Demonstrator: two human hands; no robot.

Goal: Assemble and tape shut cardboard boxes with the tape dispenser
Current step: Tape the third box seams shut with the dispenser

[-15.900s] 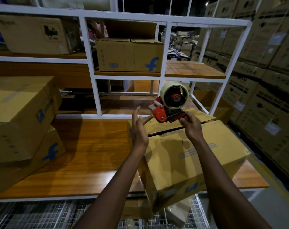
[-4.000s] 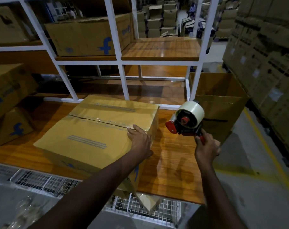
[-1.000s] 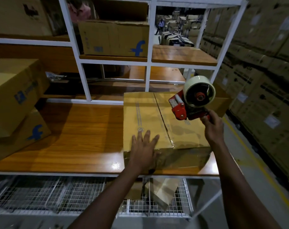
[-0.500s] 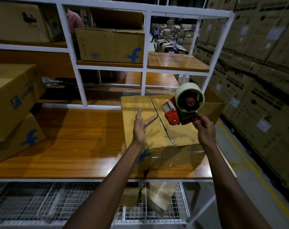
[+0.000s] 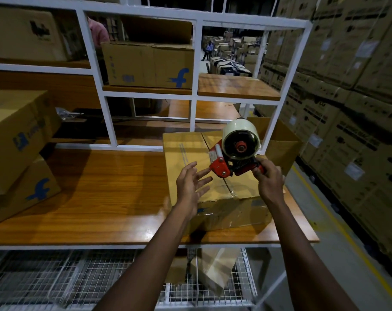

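A closed cardboard box (image 5: 186, 153) lies on the right part of the wooden table (image 5: 105, 194), its centre seam running away from me with clear tape on it and over the near face. My right hand (image 5: 269, 182) grips the handle of a red tape dispenser (image 5: 233, 158) with a pale tape roll, held above the box's seam. My left hand (image 5: 190, 185) hovers over the box with fingers spread, just left of the dispenser's red nose, touching nothing that I can see.
Two stacked closed boxes (image 5: 15, 149) stand at the table's left. A white frame shelf (image 5: 195, 95) behind carries another box (image 5: 148, 63). An open box (image 5: 278, 144) sits at the right end. Wire baskets (image 5: 78, 281) hang below; stacked cartons (image 5: 347, 97) wall the right.
My left hand lifted off the box top and now hovers, fingers spread, by the dispenser. The dispenser came slightly down and toward the seam.
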